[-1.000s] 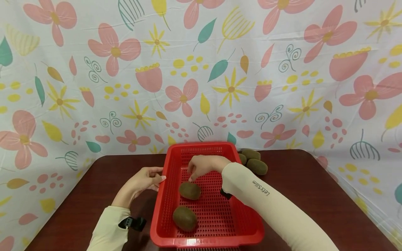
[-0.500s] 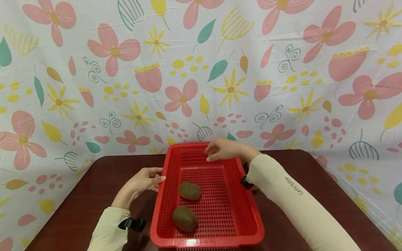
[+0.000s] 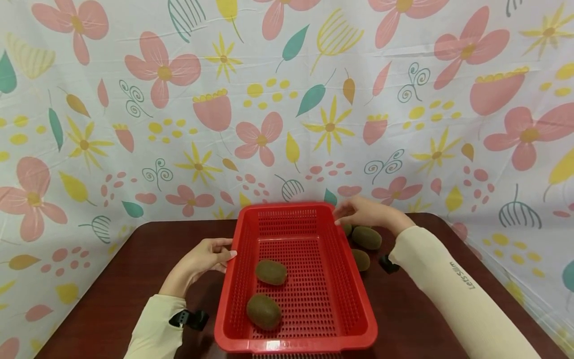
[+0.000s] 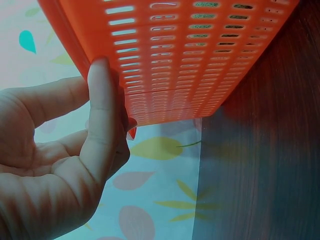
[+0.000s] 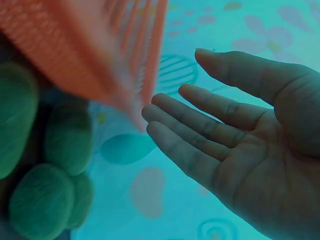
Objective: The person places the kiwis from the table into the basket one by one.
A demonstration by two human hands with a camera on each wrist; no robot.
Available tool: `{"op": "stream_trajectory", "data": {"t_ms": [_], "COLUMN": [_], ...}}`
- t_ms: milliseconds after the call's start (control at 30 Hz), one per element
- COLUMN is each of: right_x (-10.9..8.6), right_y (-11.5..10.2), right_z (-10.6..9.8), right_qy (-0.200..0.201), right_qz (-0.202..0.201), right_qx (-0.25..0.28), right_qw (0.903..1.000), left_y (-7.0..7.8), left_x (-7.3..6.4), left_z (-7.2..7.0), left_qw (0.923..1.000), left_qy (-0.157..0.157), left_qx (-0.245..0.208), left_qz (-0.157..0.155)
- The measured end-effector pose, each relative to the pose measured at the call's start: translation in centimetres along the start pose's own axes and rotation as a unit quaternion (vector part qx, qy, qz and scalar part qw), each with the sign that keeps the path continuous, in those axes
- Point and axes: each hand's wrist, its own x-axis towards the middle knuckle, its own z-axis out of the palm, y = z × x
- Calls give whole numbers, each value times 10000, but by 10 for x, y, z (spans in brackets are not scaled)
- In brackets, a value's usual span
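A red perforated plastic basket (image 3: 296, 344) stands on the table with two brown kiwis inside, one kiwi (image 3: 271, 272) midway along and another kiwi (image 3: 263, 312) nearer the front. At its left side my left hand (image 3: 204, 259) holds the rim; in the left wrist view a finger (image 4: 100, 95) lies along the outer wall. Over the far right corner of the basket is my right hand (image 3: 367, 213), holding nothing. Its fingers (image 5: 200, 132) are spread and relaxed in the right wrist view. Below and beside it are loose kiwis (image 3: 366, 238), partly hidden by hand and basket.
One more kiwi (image 3: 360, 260) lies against the basket's right wall. The dark wooden table (image 3: 148, 259) runs back to a flower-patterned cloth (image 3: 287, 99). Several kiwis (image 5: 42, 200) cluster beside the basket in the right wrist view.
My right hand has risen from beside the kiwi inside the basket and moved right, past the far right rim toward the loose kiwis. My left hand and the basket have stayed put.
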Motion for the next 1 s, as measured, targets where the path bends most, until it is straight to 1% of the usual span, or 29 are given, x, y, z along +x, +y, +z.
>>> {"op": "stream_trajectory", "data": {"t_ms": [167,267,367,567,733,833,1000], "right_x": [-5,-8,-10,-12,-10,-8,-3], "right_y": [23,34,43,57,65,66,67], "right_z": [5,7,12,27,39,43,48], "right_qy": [17,99,104,-117,-276,-342,-445], "right_qz": [81,93,198,559,509,456,563], "right_qx": [350,332,334,503,564,681,789], "right_qw": [9994,9994,9992,9971,9967,9961,9943], "left_y": [0,0,0,-1,-3,-4,-5], "left_x": [1,1,1,2,3,3,4], "left_z": [-1,-1,-2,-2,-1,-2,-3], "left_qw": [10000,10000,9999,9999,10000,9999,9999], "left_qy": [2,-37,-49,-18,0,-9,-20], "left_qx": [2,-23,-46,-42,-31,-58,-106], "left_qz": [-61,-74,-90,-106,-72,-82,-104]}}
